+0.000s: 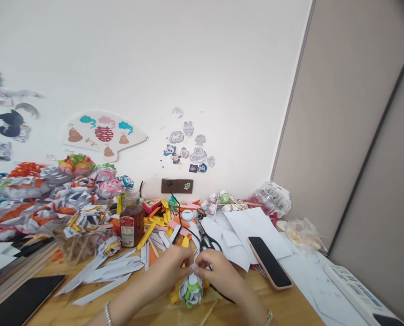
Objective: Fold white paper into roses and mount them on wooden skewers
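Observation:
My left hand (173, 265) and my right hand (218, 271) meet at the front middle of the table, fingertips pinched together. Between them is a small white paper strip (194, 265), partly hidden by the fingers. Just below the fingertips sits a folded paper flower (191, 290) in white and green. Yellow paper (175, 293) shows beside it, partly covered. Black-handled scissors (206, 240) lie just beyond my right hand. Cut white paper strips (110, 274) are spread to the left of my left forearm.
Folded paper flowers (52, 199) are heaped at the left, near a honey-coloured bottle (132, 224). A phone (269, 262) and white sheets (252, 231) lie to the right. A dark tablet (25, 299) is at the front left. A black cable (179, 206) runs from the wall socket (169, 185).

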`<state>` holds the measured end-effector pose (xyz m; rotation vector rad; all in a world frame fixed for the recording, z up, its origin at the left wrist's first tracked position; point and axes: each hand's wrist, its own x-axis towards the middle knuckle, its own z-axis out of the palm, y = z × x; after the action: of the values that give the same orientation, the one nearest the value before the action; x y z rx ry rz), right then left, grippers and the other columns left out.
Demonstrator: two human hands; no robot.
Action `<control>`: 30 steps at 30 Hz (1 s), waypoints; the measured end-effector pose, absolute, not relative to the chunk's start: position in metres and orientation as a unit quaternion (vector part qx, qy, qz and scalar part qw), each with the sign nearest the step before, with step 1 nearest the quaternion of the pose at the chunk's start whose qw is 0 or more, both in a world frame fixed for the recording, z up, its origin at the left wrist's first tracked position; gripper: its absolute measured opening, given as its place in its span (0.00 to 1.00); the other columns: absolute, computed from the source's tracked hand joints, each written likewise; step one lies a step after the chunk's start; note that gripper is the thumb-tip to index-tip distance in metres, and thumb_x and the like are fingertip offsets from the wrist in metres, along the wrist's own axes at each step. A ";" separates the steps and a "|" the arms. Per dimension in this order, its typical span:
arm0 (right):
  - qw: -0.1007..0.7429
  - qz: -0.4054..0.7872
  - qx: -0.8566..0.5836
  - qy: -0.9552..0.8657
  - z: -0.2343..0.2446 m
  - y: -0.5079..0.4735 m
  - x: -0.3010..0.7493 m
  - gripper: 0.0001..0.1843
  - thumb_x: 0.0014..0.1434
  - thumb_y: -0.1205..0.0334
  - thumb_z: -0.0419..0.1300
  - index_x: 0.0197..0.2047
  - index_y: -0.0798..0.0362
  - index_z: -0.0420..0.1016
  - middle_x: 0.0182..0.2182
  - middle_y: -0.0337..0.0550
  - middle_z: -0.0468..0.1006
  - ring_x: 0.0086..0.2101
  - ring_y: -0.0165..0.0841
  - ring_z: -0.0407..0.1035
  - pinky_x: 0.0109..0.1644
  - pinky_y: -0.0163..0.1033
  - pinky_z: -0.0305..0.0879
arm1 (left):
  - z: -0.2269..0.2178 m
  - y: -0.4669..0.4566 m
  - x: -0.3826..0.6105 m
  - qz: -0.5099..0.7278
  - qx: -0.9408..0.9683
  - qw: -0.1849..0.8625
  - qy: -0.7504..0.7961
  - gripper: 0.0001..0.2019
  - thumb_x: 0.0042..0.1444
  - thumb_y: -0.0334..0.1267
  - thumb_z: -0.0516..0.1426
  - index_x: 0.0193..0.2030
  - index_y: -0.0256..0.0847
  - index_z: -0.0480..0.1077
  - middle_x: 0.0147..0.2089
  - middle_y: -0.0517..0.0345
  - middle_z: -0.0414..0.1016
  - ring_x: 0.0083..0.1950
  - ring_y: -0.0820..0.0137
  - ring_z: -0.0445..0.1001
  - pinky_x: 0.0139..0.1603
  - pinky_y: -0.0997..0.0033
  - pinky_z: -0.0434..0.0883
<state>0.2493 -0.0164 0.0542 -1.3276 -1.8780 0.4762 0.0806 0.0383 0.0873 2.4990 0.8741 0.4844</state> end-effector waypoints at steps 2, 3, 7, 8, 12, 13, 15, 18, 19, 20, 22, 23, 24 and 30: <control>0.381 0.165 -0.523 -0.744 0.054 -0.016 0.249 0.06 0.50 0.73 0.62 0.29 0.53 0.75 0.28 0.37 0.74 0.32 0.32 0.67 0.36 0.33 0.58 | 0.082 0.043 0.081 0.167 0.910 0.219 0.309 0.05 0.43 0.27 0.53 0.24 0.39 0.68 0.24 0.66 0.68 0.26 0.74 0.64 0.26 0.79 0.56; 0.379 0.155 -0.524 -0.747 0.054 -0.016 0.249 0.06 0.50 0.74 0.62 0.29 0.54 0.75 0.28 0.37 0.74 0.32 0.32 0.67 0.36 0.33 0.58 | 0.080 0.045 0.081 0.163 0.912 0.217 0.306 0.06 0.42 0.26 0.53 0.25 0.39 0.69 0.25 0.66 0.69 0.27 0.74 0.65 0.27 0.79 0.57; 0.370 0.119 -0.518 -0.762 0.051 -0.013 0.249 0.06 0.51 0.75 0.63 0.29 0.54 0.75 0.29 0.39 0.76 0.33 0.32 0.68 0.37 0.33 0.58 | 0.078 0.048 0.082 0.158 0.916 0.204 0.307 0.05 0.43 0.26 0.53 0.25 0.39 0.69 0.25 0.63 0.71 0.28 0.73 0.66 0.28 0.79 0.58; 0.367 0.110 -0.515 -0.766 0.050 -0.013 0.249 0.06 0.51 0.75 0.63 0.29 0.54 0.75 0.29 0.39 0.76 0.34 0.32 0.68 0.38 0.33 0.58 | 0.079 0.047 0.082 0.158 0.917 0.200 0.306 0.05 0.44 0.27 0.53 0.25 0.39 0.69 0.25 0.63 0.71 0.28 0.72 0.66 0.28 0.79 0.58; 0.356 0.083 -0.510 -0.778 0.049 -0.014 0.249 0.06 0.51 0.74 0.63 0.30 0.53 0.76 0.30 0.41 0.78 0.34 0.33 0.68 0.39 0.33 0.58 | 0.083 0.041 0.082 0.159 0.927 0.185 0.285 0.06 0.46 0.27 0.52 0.25 0.40 0.68 0.26 0.62 0.72 0.28 0.72 0.66 0.29 0.78 0.58; 0.353 0.080 -0.510 -0.781 0.050 -0.015 0.250 0.06 0.52 0.74 0.63 0.31 0.53 0.76 0.30 0.41 0.78 0.34 0.33 0.69 0.39 0.33 0.58 | 0.083 0.040 0.082 0.160 0.929 0.180 0.282 0.07 0.46 0.27 0.51 0.24 0.40 0.68 0.26 0.62 0.72 0.28 0.72 0.66 0.29 0.77 0.58; 0.345 0.078 -0.507 -0.786 0.053 -0.018 0.250 0.07 0.52 0.73 0.62 0.33 0.52 0.76 0.31 0.40 0.79 0.35 0.33 0.69 0.39 0.33 0.59 | 0.083 0.039 0.083 0.164 0.930 0.171 0.281 0.08 0.47 0.27 0.51 0.23 0.40 0.68 0.25 0.61 0.72 0.28 0.71 0.66 0.29 0.76 0.57; 0.337 0.076 -0.502 -0.793 0.056 -0.019 0.252 0.09 0.52 0.73 0.61 0.34 0.50 0.77 0.31 0.39 0.79 0.35 0.32 0.69 0.38 0.33 0.59 | 0.079 0.038 0.085 0.168 0.928 0.168 0.286 0.08 0.47 0.28 0.51 0.22 0.40 0.68 0.25 0.60 0.72 0.28 0.70 0.67 0.28 0.75 0.56; 0.336 0.075 -0.501 -0.794 0.057 -0.019 0.252 0.08 0.52 0.72 0.61 0.34 0.50 0.77 0.31 0.39 0.79 0.35 0.33 0.69 0.38 0.33 0.58 | 0.078 0.038 0.085 0.169 0.927 0.170 0.288 0.08 0.47 0.28 0.51 0.22 0.40 0.68 0.25 0.59 0.73 0.28 0.70 0.67 0.28 0.75 0.57; 0.335 0.074 -0.501 -0.794 0.057 -0.019 0.252 0.08 0.53 0.71 0.61 0.34 0.50 0.77 0.30 0.39 0.79 0.34 0.33 0.68 0.37 0.33 0.58 | 0.078 0.038 0.086 0.170 0.926 0.174 0.290 0.08 0.47 0.28 0.52 0.23 0.40 0.69 0.26 0.59 0.73 0.28 0.69 0.68 0.28 0.75 0.57; 0.338 0.071 -0.503 -0.792 0.056 -0.018 0.252 0.07 0.53 0.71 0.60 0.32 0.51 0.77 0.28 0.40 0.78 0.33 0.34 0.68 0.36 0.35 0.57 | 0.078 0.038 0.086 0.174 0.922 0.184 0.293 0.08 0.47 0.28 0.52 0.23 0.40 0.69 0.26 0.59 0.74 0.28 0.70 0.68 0.29 0.75 0.58; 0.343 0.070 -0.506 -0.788 0.055 -0.017 0.252 0.07 0.52 0.72 0.59 0.31 0.51 0.77 0.28 0.41 0.78 0.32 0.34 0.67 0.36 0.35 0.57 | 0.079 0.038 0.086 0.177 0.920 0.191 0.294 0.08 0.47 0.28 0.52 0.23 0.40 0.69 0.26 0.59 0.74 0.28 0.70 0.68 0.29 0.75 0.59; 0.350 0.071 -0.509 -0.783 0.055 -0.017 0.251 0.07 0.52 0.72 0.59 0.30 0.51 0.77 0.27 0.41 0.77 0.32 0.34 0.67 0.36 0.36 0.57 | 0.081 0.037 0.086 0.179 0.917 0.200 0.295 0.08 0.48 0.29 0.52 0.23 0.40 0.70 0.26 0.60 0.74 0.28 0.70 0.68 0.29 0.76 0.59; 0.458 0.112 -0.542 -0.695 0.056 -0.017 0.250 0.07 0.54 0.69 0.56 0.29 0.52 0.75 0.27 0.41 0.76 0.31 0.35 0.67 0.37 0.37 0.58 | 0.096 0.041 0.074 0.184 0.906 0.281 0.257 0.12 0.51 0.40 0.57 0.43 0.42 0.71 0.41 0.58 0.77 0.42 0.67 0.73 0.42 0.73 0.67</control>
<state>0.2503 -0.0174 0.0562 -1.3358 -1.7129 0.2769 0.0744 0.0410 0.0957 2.4279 0.6894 0.4917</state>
